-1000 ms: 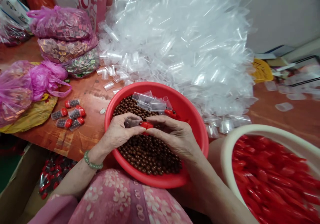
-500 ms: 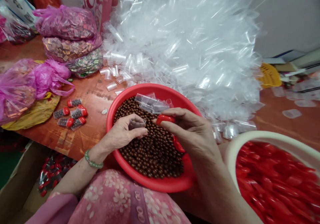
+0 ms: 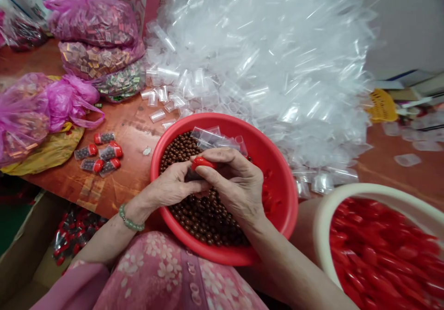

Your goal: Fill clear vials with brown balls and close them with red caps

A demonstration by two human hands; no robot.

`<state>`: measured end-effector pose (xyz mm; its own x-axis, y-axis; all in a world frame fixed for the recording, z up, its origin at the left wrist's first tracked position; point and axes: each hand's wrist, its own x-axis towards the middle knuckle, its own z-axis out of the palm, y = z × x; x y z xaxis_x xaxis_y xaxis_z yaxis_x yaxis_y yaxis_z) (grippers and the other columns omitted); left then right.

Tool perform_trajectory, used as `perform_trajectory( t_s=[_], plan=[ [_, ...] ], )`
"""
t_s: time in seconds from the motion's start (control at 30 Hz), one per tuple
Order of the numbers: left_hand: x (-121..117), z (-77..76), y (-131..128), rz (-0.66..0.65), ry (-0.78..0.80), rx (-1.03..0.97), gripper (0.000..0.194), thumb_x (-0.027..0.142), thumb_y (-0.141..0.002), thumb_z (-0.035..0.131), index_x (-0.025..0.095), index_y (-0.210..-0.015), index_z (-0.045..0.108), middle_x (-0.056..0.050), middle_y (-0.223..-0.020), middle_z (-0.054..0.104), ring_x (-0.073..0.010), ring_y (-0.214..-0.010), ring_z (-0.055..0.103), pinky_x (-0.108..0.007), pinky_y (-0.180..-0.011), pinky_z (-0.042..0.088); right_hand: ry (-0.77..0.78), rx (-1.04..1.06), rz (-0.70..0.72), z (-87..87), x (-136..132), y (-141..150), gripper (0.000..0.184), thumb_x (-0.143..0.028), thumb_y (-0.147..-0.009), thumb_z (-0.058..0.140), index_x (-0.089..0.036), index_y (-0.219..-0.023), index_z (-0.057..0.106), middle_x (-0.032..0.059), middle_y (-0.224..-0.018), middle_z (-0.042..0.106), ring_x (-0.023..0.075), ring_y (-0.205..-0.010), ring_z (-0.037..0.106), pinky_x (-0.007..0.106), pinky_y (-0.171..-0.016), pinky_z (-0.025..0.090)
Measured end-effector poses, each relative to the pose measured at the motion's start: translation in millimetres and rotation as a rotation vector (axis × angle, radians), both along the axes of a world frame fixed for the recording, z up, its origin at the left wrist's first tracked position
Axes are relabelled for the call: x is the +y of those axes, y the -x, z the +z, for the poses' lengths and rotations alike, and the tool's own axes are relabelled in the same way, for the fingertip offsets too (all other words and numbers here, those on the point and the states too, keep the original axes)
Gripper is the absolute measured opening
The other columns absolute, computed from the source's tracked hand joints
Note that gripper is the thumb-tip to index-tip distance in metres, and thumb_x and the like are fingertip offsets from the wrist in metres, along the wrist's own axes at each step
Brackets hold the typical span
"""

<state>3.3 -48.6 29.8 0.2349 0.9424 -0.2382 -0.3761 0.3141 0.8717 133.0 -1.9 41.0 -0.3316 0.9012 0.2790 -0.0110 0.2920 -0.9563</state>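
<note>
"Beads [image 3: 204, 220] nearly fill that red basin [image 3: 282, 194]. What are the hands doing over them?"

"Left hand [image 3: 169, 190] is curled closed around a clear tube [image 3: 192, 176], dark inside, held above the beads. Right hand [image 3: 232, 183] pinches a red cap [image 3: 202, 163] between thumb and fingers, right at the tube's end."

"So capping is the step in hand?"

"Looks that way, and I'd say the cap needs pressing home. Capped tubes [image 3: 111, 152] lie on the wooden table [image 3: 132, 134], and loose red caps [image 3: 381, 254] heap the cream basin [image 3: 321, 227] at right."
</note>
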Motion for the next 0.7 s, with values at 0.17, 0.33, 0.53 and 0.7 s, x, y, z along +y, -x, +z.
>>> perform_trajectory(
  t_s=[0.17,0.33,0.53,0.7],
  plan=[
    [-1,-1.3,0,-0.025,-0.015,0.025,0.035,0.039,-0.071,0.080,0.014,-0.078,0.058,0.004,-0.066,0.056,-0.0073,-0.060,0.051,-0.023,-0.061,0.043,0.037,0.004,-0.068,-4.6,-1,1,0.012,-0.026,-0.073,0.079,-0.024,-0.078,0.069,0.0000,-0.079,0.070,0.0153,-0.076,0.067,0.033,-0.076,0.057],
    [-2,-2.3,-1,-0.038,0.000,-0.002,0.040,0.044,-0.067,0.082,0.014,-0.075,0.057,0.004,-0.065,0.055,-0.0068,-0.060,0.050,-0.023,-0.060,0.042,0.056,0.030,-0.071,-6.1,-5,3,0.013,-0.027,-0.073,0.079,-0.023,-0.077,0.067,0.0010,-0.080,0.071,0.0163,-0.077,0.069,0.035,-0.076,0.059],
    [-1,-3.6,0,-0.007,0.011,-0.001,0.041,0.046,-0.068,0.081,0.015,-0.080,0.057,0.004,-0.065,0.057,-0.0072,-0.058,0.052,-0.023,-0.059,0.042,-0.023,-0.038,-0.068,-3.2,-4,0,0.011,-0.023,-0.076,0.077,-0.023,-0.077,0.066,0.0004,-0.080,0.070,0.0155,-0.076,0.068,0.033,-0.074,0.058],
    [0,-4.9,0,-0.005,-0.002,-0.029,0.039,0.042,-0.069,0.081,0.015,-0.079,0.055,0.005,-0.062,0.054,-0.0068,-0.057,0.049,-0.022,-0.056,0.039,-0.174,-0.135,0.001,-7.3,-1,-8,0.010,-0.016,-0.083,0.068,-0.025,-0.087,0.066,0.0010,-0.088,0.071,0.0158,-0.081,0.068,0.034,-0.076,0.057]
  ],
)
